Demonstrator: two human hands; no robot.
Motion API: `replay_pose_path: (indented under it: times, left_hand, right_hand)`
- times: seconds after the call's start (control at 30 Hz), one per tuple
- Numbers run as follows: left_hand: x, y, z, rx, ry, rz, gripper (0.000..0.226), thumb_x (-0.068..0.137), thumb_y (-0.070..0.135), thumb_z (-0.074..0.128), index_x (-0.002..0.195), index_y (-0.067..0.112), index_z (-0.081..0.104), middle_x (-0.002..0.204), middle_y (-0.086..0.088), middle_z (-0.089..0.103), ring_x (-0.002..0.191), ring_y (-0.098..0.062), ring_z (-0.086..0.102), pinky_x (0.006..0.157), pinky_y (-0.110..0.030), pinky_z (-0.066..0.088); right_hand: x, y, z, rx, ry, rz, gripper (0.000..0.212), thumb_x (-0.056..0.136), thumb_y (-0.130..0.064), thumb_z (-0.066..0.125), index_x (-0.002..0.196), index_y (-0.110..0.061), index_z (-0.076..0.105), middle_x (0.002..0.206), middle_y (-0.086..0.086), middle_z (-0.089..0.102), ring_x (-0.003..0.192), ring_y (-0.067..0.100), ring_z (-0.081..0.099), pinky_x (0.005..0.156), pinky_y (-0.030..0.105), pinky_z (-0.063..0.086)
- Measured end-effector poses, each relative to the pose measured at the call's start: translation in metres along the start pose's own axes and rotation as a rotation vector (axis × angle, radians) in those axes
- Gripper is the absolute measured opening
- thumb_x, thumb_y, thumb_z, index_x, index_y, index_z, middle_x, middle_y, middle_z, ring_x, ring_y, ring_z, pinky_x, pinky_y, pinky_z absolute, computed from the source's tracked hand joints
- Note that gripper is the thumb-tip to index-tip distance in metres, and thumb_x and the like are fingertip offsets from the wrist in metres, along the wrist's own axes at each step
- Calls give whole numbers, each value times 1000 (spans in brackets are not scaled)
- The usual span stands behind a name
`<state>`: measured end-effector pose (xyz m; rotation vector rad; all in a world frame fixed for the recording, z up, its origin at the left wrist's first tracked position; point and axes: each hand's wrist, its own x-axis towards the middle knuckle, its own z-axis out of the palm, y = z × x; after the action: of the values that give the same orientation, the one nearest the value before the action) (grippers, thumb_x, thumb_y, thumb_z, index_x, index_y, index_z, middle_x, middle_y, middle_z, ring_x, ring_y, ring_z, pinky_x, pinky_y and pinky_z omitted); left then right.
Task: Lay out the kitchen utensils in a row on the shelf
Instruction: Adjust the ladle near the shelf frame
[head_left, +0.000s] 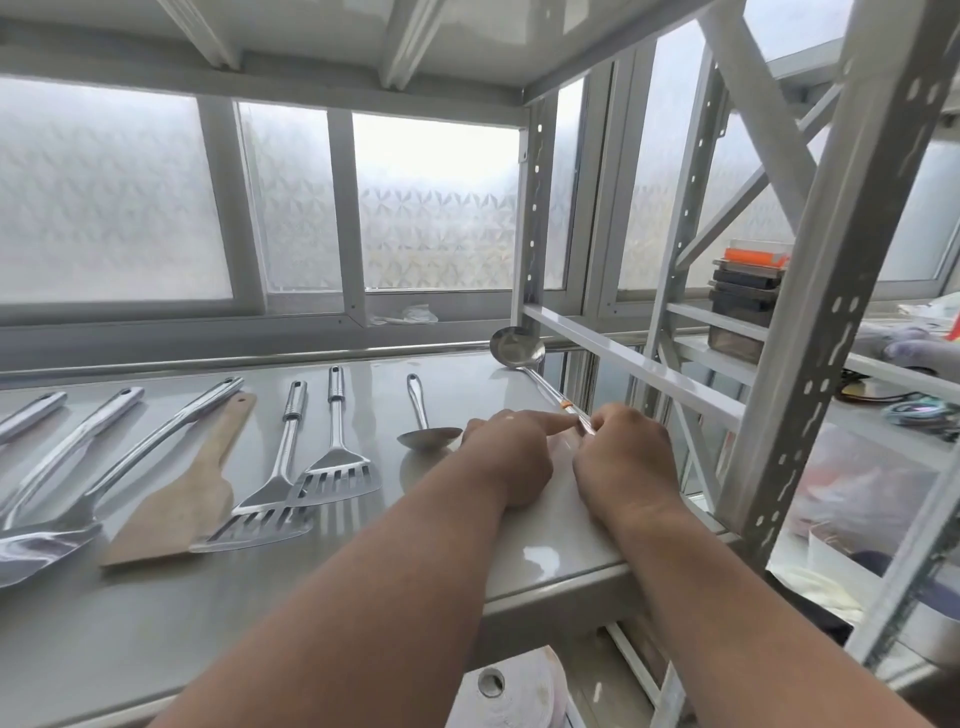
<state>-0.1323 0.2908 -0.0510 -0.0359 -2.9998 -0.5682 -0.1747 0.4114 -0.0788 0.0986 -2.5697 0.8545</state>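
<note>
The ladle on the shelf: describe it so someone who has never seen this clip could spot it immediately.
Look along the grey shelf to its right end, beside the perforated upright. The ladle lies there at an angle, its round bowl towards the window and its handle under both hands. It alone has a deep round bowl and an orange band on the handle; its neighbours lie in a row.
</note>
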Motion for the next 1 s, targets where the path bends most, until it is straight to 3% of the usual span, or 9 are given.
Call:
replay_pose_path:
  times: [0.53, 1.0]
  left_hand:
    - [-6, 4, -3, 3, -7, 8, 76, 100, 5, 33, 151, 61, 42, 146, 0, 59, 137, -27, 45, 114, -38, 32]
    - [-2, 1, 1, -27, -7, -6, 73, 100, 8, 34, 153, 58, 42, 145, 0, 60, 137, -25, 44, 114, -36, 33]
  right_hand:
    - [2, 1, -1, -3, -5, 35, 17, 90, -12, 59, 103, -15, 70, 100, 14, 71, 108, 38, 60, 90, 39, 52]
    - [5, 1, 4, 2, 16, 48, 20, 93, -9, 58, 109, -10, 72, 100, 15, 71, 108, 37, 60, 84, 36, 50]
